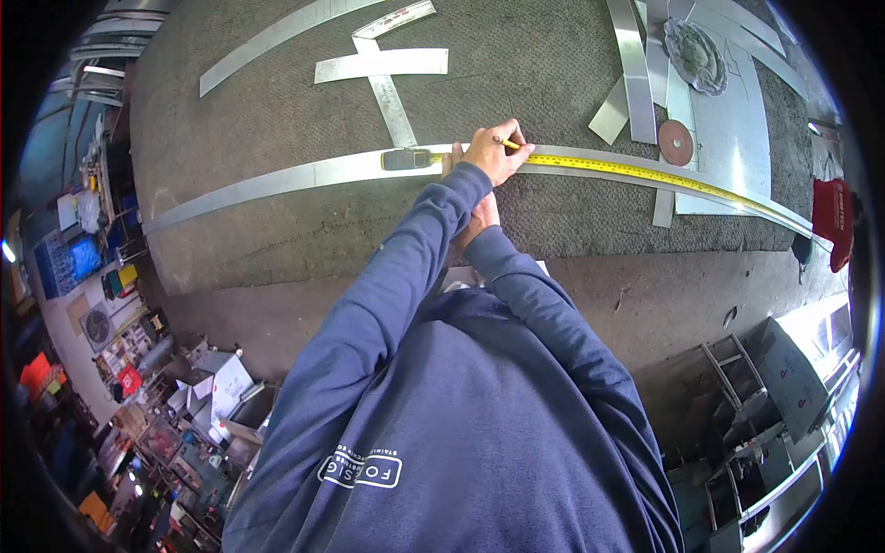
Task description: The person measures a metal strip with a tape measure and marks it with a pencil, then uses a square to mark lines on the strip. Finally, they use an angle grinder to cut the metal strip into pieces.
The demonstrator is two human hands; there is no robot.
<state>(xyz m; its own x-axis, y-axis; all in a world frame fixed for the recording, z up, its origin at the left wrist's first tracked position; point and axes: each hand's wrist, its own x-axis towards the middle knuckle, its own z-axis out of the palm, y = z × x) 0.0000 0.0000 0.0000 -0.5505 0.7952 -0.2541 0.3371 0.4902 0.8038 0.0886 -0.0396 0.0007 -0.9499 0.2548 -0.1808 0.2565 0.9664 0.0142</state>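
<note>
My left hand (498, 155) is closed around a yellow pencil (508, 144), over a long metal strip (341, 170). A yellow tape measure (627, 170) lies extended along this strip, its case (406, 159) left of my hands and its blade running to the strip's far right end. My right hand (477, 217) reaches from below, mostly covered by my left wrist. Its fingertips show at the tape beside the case, gripping tape and strip together. My left forearm crosses above my right hand.
On the dark textured mat (267, 138) lie a metal square (392, 106), more metal strips (383, 64), a sheet (737, 138), a brown disc (676, 142) and a crumpled clear object (696, 57). A red item (831, 221) hangs at the right edge. Metal frames stand lower right.
</note>
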